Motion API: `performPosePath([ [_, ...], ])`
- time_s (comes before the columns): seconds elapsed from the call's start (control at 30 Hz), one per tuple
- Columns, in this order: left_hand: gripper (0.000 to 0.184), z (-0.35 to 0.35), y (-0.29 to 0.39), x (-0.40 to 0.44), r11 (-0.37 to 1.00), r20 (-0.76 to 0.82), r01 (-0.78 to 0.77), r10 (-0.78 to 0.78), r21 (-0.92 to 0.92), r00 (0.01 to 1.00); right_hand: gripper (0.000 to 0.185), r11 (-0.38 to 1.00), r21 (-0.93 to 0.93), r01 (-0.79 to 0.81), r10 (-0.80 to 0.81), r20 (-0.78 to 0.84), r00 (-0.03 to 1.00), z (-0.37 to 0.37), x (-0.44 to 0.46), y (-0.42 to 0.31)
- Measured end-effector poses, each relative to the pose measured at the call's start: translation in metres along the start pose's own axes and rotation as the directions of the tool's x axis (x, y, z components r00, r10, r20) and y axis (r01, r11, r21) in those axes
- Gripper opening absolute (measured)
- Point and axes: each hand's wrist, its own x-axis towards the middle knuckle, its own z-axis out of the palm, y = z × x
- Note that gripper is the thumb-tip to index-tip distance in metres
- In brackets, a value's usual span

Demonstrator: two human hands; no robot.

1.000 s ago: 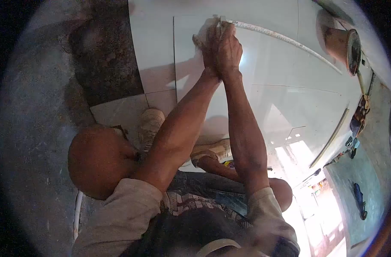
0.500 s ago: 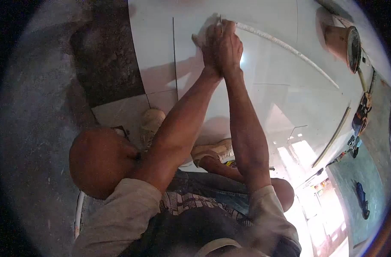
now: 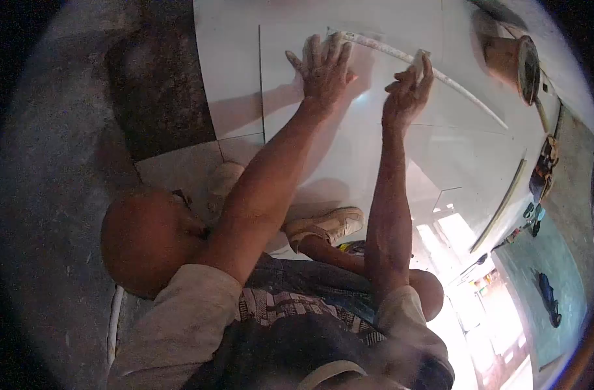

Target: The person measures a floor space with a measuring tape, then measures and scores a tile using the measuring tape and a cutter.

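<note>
A long, narrow white straightedge (image 3: 466, 94) lies across the pale glossy tiles (image 3: 355, 153), bowed in the wide lens and speckled with marks along its upper part. My left hand (image 3: 324, 75) is spread flat, its fingertips pressing on the tile and the straightedge's left end. To the right, my right hand (image 3: 409, 91) is raised with bent fingers beside the straightedge's middle. A small pale piece shows at its fingertips, too small to name.
A brown bucket (image 3: 503, 65) stands at upper right. A thin strip (image 3: 501, 205) lies on the tiles below it, near scattered tools (image 3: 545, 166). Dark bare floor (image 3: 160, 84) borders the tiles at left. My shoe (image 3: 329, 226) rests near the tiles' middle.
My right hand has moved away from my left hand, to the right and slightly down along the straightedge. My left hand's fingers now show spread flat.
</note>
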Motion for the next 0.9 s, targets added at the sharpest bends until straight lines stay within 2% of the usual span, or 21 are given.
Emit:
performPosePath([
  [0.03, 0.075, -0.001, -0.001, -0.001, 0.999, 0.035, -0.024, 0.023, 0.037, 0.999, 0.037, 0.974, -0.185, 0.134, -0.127, 0.045, 0.991, -0.021, 0.002, 0.009],
  [0.1, 0.070, -0.002, -0.007, -0.017, 0.996, -0.003, -0.079, 0.079, 0.030, 0.997, 0.040, 0.909, -0.360, 0.209, -0.157, 0.169, 0.973, -0.054, 0.010, 0.045],
  [0.17, 0.069, 0.000, -0.004, -0.038, 0.991, 0.015, -0.118, 0.117, 0.070, 0.993, 0.044, 0.729, -0.573, 0.374, -0.301, 0.222, 0.927, -0.054, 0.010, 0.043],
  [0.2, 0.067, 0.002, 0.000, -0.049, 0.993, 0.014, -0.113, 0.113, 0.017, 0.994, 0.046, 0.609, -0.661, 0.438, -0.360, 0.262, 0.895, -0.052, 0.010, 0.040],
  [0.3, 0.069, 0.021, 0.018, -0.074, 0.989, 0.046, -0.145, 0.146, -0.026, 0.988, 0.044, 0.784, -0.540, 0.306, -0.177, 0.278, 0.944, -0.027, 0.010, 0.021],
  [0.37, 0.059, 0.002, 0.024, -0.086, 0.977, 0.035, -0.179, 0.184, -0.116, 0.982, 0.039, 0.844, -0.512, 0.160, -0.003, 0.295, 0.956, -0.010, 0.005, 0.009],
  [0.43, 0.052, -0.017, 0.019, -0.087, 0.957, 0.037, -0.179, 0.193, -0.229, 0.981, 0.041, 0.806, -0.530, 0.265, -0.112, 0.303, 0.947, 0.012, 0.004, 0.020],
  [0.47, 0.045, -0.022, 0.015, -0.087, 0.981, -0.040, -0.125, 0.120, -0.150, 0.992, 0.042, 0.804, -0.483, 0.347, -0.197, 0.333, 0.922, 0.022, 0.003, 0.031],
  [0.5, 0.047, -0.019, 0.002, -0.085, 0.985, -0.107, -0.081, 0.065, -0.154, 0.992, 0.042, 0.795, -0.433, 0.426, -0.281, 0.358, 0.890, 0.030, 0.000, 0.040],
  [0.53, 0.048, -0.011, -0.020, -0.076, 0.986, -0.177, -0.038, 0.009, -0.160, 0.984, 0.044, 0.805, -0.456, 0.380, -0.231, 0.349, 0.908, 0.040, -0.005, 0.036],
  [0.57, 0.050, -0.006, -0.042, -0.064, 0.986, -0.247, 0.004, -0.046, -0.169, 0.968, 0.041, 0.816, -0.417, 0.400, -0.285, 0.313, 0.906, 0.051, -0.007, 0.045],
  [0.63, 0.045, -0.018, -0.075, -0.027, 0.986, -0.332, -0.011, -0.046, -0.167, 0.942, 0.038, 0.853, -0.420, 0.310, -0.205, 0.277, 0.939, 0.065, -0.012, 0.043],
  [0.73, 0.041, -0.029, -0.085, 0.022, 0.999, -0.264, 0.039, -0.036, 0.004, 0.964, 0.036, 0.848, -0.440, 0.294, -0.177, 0.288, 0.941, 0.076, -0.007, 0.054],
  [0.83, 0.045, -0.004, -0.079, 0.050, 0.983, -0.231, 0.142, -0.166, -0.116, 0.959, 0.037, 0.830, -0.439, 0.344, -0.211, 0.324, 0.922, 0.080, -0.008, 0.058],
  [0.87, 0.049, 0.006, -0.077, 0.050, 0.983, -0.295, 0.144, -0.171, -0.111, 0.940, 0.037, 0.824, -0.450, 0.346, -0.211, 0.323, 0.922, 0.080, -0.010, 0.058],
  [0.9, 0.047, -0.002, -0.070, 0.050, 0.976, -0.250, 0.199, -0.216, -0.091, 0.944, 0.036, 0.817, -0.460, 0.347, -0.212, 0.320, 0.923, 0.081, -0.011, 0.056],
])
